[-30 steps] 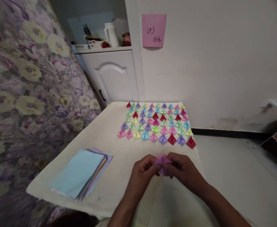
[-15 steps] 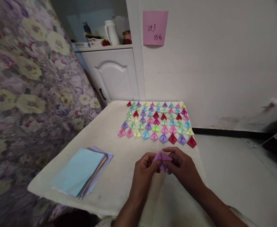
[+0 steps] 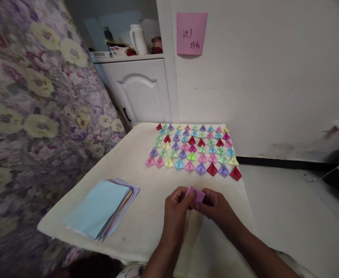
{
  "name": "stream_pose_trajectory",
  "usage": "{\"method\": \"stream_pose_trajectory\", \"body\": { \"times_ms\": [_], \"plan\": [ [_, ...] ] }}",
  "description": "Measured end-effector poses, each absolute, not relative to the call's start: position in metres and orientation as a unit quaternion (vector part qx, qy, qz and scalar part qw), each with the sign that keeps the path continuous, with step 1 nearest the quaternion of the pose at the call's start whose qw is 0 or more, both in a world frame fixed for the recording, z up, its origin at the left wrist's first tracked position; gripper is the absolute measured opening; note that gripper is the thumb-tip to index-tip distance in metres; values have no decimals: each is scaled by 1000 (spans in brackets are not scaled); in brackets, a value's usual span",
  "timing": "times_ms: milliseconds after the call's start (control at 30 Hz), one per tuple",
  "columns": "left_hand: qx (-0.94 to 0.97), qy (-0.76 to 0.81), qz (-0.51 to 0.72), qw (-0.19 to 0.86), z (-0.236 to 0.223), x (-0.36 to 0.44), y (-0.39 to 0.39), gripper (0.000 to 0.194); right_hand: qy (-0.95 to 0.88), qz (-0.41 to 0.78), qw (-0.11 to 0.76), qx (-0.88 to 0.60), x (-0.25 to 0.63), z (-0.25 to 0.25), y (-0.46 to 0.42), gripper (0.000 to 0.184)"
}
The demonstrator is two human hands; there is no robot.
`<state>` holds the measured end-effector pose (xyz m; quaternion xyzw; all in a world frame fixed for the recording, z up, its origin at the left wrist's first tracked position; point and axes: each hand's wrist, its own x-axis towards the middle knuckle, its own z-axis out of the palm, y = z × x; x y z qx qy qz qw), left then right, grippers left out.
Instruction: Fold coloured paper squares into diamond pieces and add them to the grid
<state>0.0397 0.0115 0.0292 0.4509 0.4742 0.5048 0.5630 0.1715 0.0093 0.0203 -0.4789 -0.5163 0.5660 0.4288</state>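
A small folded piece of pink paper (image 3: 199, 195) is held up above the near part of the table. My left hand (image 3: 177, 200) pinches its left side, with the thumb across the front. On the lower right, my right hand (image 3: 214, 204) grips the same paper between thumb and fingers. Its back and lower folds are hidden by my fingers. Beyond my hands, rows of small folded paper shapes (image 3: 200, 168) in red, purple, pink, green, yellow and blue cover the far part of the table.
A stack of coloured paper sheets (image 3: 100, 208), light blue on top, lies at the left on the cream-covered table (image 3: 129, 170). A floral curtain (image 3: 42, 127) hangs along the left. Behind stand a white cabinet (image 3: 140, 92) and a wall with a pink note (image 3: 191, 34).
The pink paper has gone from an opened shape with a centre crease to a flatter, smaller form tilted to the right. My right hand has dropped slightly, its raised index finger now lowered.
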Motion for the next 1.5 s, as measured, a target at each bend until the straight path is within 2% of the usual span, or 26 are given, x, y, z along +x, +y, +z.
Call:
{"method": "stream_pose_trajectory", "body": {
  "times_ms": [200, 467, 767, 1100, 1500],
  "plan": [
    [439, 474, 507, 571, 32, 37, 13, 23, -515, 577, 394, -497, 172, 19, 8, 6],
    [425, 472, 522, 570, 31, 36, 15, 21, -515, 608, 374, -475, 174, 20, 9, 15],
    [409, 493, 529, 557, 29, 34, 19, 29, -525, 600, 364, -483, 173, 12, 9, 20],
    [331, 436, 478, 687, 24, 41, 15, 24, -533, 565, 391, -495, 175, 13, 13, 20],
    [284, 393, 527, 698, 23, 53, 9, 20, -531, 562, 400, -492, 168, 11, 11, 14]
  ]
}}
